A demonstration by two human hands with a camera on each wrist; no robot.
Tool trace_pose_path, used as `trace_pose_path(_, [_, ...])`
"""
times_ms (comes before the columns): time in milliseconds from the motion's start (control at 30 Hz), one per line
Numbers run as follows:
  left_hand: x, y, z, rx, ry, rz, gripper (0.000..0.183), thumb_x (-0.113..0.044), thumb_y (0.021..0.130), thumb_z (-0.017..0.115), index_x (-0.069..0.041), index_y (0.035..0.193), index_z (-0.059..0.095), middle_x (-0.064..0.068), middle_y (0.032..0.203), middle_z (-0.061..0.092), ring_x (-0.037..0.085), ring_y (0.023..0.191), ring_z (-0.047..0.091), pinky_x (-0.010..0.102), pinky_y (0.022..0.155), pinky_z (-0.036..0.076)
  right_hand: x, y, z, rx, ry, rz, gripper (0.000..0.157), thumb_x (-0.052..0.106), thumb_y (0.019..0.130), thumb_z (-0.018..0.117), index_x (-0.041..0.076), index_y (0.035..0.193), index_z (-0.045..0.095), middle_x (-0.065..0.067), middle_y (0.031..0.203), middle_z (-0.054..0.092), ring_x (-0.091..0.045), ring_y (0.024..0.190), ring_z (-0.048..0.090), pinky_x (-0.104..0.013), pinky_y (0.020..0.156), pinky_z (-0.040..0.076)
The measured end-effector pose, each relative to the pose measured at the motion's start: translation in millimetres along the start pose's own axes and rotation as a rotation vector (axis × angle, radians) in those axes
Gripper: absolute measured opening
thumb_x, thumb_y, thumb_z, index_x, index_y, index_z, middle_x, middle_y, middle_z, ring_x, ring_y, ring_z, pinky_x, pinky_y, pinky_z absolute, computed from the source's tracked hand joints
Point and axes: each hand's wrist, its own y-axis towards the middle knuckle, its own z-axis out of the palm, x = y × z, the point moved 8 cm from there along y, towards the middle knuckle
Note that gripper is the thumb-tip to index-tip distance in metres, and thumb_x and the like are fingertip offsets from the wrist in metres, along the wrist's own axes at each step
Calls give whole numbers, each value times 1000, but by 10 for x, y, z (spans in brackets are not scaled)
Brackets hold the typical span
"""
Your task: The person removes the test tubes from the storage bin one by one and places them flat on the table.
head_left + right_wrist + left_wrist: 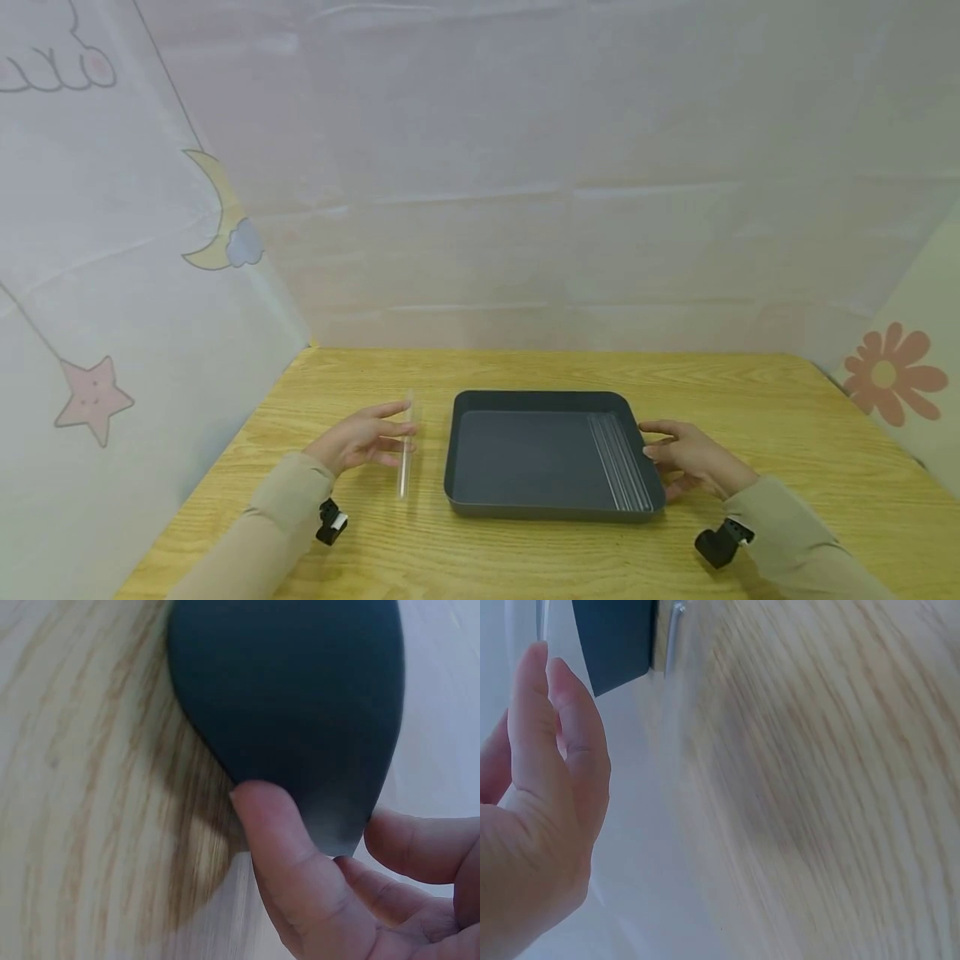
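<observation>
A slim clear tube (405, 458) stands roughly lengthwise at the fingertips of my left hand (362, 440), which pinches it to the left of the tray. In the left wrist view that hand (547, 780) has its fingertips at the tube's edge (541, 619). The dark grey rectangular tray (517, 458) lies on the table, with several clear tubes (619, 462) side by side along its right wall. My right hand (693, 458) holds the tray's outer right side. In the right wrist view its fingers (277, 825) span the wall from bottom edge to rim.
The wooden table (525, 554) carries the tray near its middle. Pale printed sheets hang behind and at both sides, with a moon (217, 217), a star (93, 400) and a flower (892, 375). Black wrist cameras (722, 542) sit at both sleeves.
</observation>
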Motion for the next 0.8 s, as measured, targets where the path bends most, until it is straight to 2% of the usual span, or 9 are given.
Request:
trace_pose_path(367, [28, 5, -128, -95, 59, -35, 64, -4, 98, 56, -1, 153, 23, 31, 137, 45, 33, 105, 64, 26, 61, 58, 24, 10, 1, 19, 8, -3, 58, 0, 100, 48, -14, 147, 18, -37, 124, 49, -30, 88, 66, -48, 61, 58])
trace_pose_path(567, [23, 18, -143, -94, 109, -30, 64, -5, 98, 57, 1, 153, 23, 32, 139, 43, 38, 110, 61, 26, 60, 58, 7, -2, -3, 14, 11, -2, 57, 0, 100, 48, -13, 147, 19, -34, 120, 53, -31, 88, 66, -48, 62, 58])
trace_pose_path(800, [64, 47, -209, -154, 174, -54, 62, -5, 98, 56, 3, 151, 25, 32, 137, 47, 38, 109, 61, 26, 59, 58, 0, 5, -3, 18, 12, -10, 57, 1, 100, 48, -14, 147, 18, -32, 117, 56, -32, 89, 66, -48, 62, 58])
